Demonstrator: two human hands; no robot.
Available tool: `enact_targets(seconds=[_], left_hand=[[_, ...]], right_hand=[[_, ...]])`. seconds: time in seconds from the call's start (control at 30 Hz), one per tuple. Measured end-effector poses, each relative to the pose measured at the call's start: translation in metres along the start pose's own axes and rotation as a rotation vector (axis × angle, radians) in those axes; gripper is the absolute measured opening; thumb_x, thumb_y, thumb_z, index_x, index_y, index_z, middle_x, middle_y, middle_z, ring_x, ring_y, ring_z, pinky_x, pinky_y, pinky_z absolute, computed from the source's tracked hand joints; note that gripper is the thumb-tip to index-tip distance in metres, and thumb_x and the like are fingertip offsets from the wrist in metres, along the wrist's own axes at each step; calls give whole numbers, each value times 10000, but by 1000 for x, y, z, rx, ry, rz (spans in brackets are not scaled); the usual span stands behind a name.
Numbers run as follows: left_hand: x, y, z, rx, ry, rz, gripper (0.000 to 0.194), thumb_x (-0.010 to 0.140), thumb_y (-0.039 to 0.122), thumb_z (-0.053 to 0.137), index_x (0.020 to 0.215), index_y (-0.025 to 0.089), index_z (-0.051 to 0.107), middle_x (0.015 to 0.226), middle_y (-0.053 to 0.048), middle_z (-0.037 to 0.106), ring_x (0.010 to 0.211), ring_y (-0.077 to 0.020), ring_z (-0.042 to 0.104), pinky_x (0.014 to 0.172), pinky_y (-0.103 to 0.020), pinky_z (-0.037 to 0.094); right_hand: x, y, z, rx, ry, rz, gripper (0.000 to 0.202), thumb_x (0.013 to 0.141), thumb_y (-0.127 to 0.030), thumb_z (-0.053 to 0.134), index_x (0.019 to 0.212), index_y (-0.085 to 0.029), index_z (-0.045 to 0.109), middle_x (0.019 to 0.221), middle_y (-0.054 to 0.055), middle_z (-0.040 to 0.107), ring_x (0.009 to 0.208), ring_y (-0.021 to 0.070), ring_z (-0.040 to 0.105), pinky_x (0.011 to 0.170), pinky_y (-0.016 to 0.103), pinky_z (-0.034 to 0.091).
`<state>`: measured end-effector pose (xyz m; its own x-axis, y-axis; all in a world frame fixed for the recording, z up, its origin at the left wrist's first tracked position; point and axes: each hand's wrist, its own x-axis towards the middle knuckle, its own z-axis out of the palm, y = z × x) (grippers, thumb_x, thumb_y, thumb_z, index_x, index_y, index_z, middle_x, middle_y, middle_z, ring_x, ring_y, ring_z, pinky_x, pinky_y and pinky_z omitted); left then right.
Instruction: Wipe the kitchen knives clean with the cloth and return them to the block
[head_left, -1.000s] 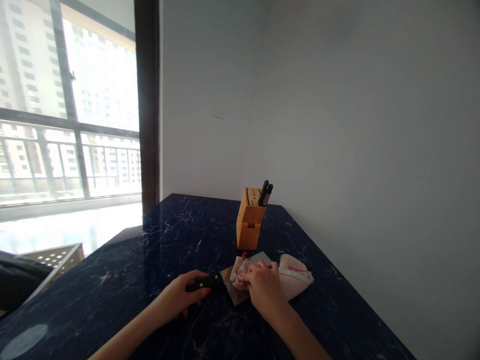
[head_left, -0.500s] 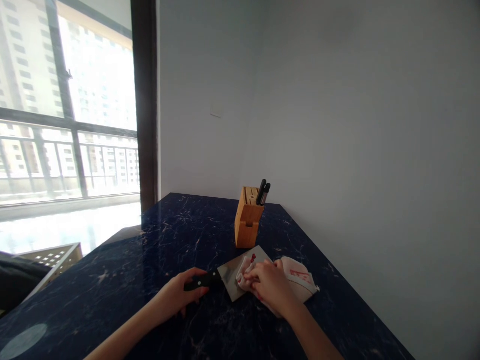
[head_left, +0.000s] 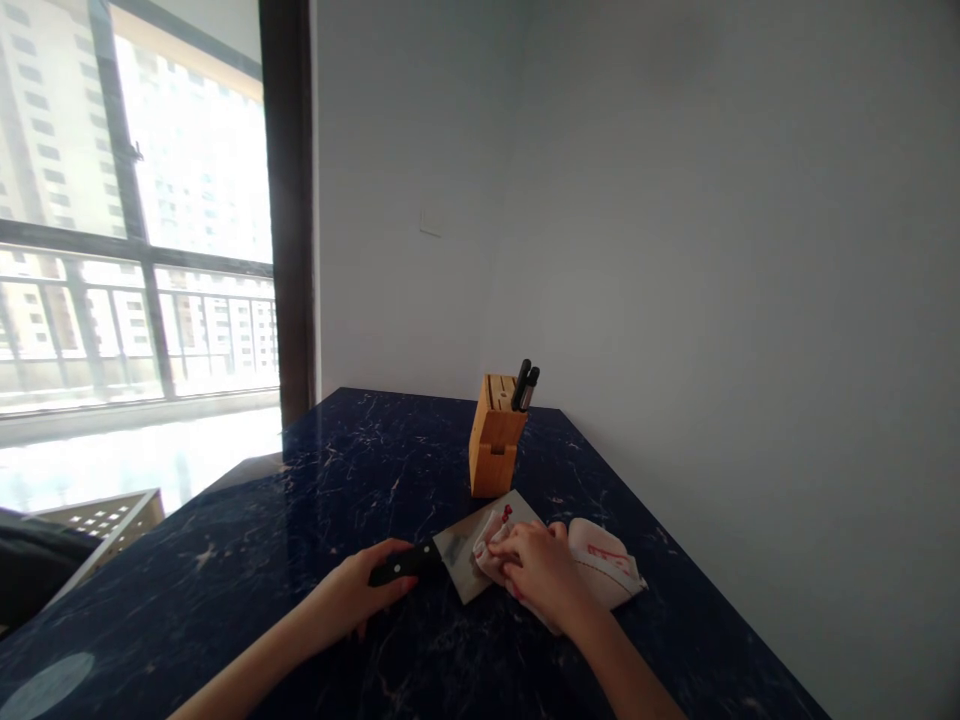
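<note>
My left hand is closed around the black handle of a cleaver, whose broad steel blade points away to the right. Against the blade, my right hand presses a bunched white cloth with red marks. The fingers of that hand are closed on the cloth and hide part of it and of the blade. More of the cloth, with red print and a stitched edge, spreads out to the right of my right hand.
A wooden knife block stands just beyond the blade, two black-handled tools in its slots. Everything rests on a dark blue marbled table. A wall runs along the right, and a light perforated crate sits at the left beside a window.
The loose part of the cloth at the right has shifted slightly rightward and down. Both hands and the cleaver stay in nearly the same place.
</note>
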<state>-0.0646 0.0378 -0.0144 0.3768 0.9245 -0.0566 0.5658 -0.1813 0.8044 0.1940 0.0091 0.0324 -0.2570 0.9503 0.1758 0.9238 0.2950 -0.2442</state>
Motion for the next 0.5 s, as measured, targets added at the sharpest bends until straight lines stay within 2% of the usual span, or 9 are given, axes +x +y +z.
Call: enact_targets(seconds=[0.13,0.33,0.43,0.5], left_hand=[[0,1,-1,27,3,22,450,739,481,479,1114,232,493,618,53,567,364,-75,498,310,-155,379],[1,1,-1,50,21,44,419,743,455,481,1101,238,503,630,48,583,367,-82,511,311,-159,385],[0,2,-1,54,6,27,426,743,464,476,1107,246,500,666,41,604,356,-78,508,309,-160,386],[-1,3,-1,58,2,20,432,740,470,477,1109,246,502,670,37,612,356,-79,508,312,-160,387]], right_hand=[[-1,4,3,-58,43,28,228,752,-173,473,850,-289,643,925,2,616,915,193,476,772,342,211],[-5,-14,11,-76,40,-128,280,745,-205,501,1005,-267,583,1016,28,583,969,192,453,823,340,209],[-3,-8,10,-48,41,-130,265,769,-174,461,978,-282,585,1015,0,587,978,171,452,831,330,200],[-1,0,8,-49,36,-79,276,769,-157,450,971,-285,588,1021,-3,586,975,169,455,815,324,207]])
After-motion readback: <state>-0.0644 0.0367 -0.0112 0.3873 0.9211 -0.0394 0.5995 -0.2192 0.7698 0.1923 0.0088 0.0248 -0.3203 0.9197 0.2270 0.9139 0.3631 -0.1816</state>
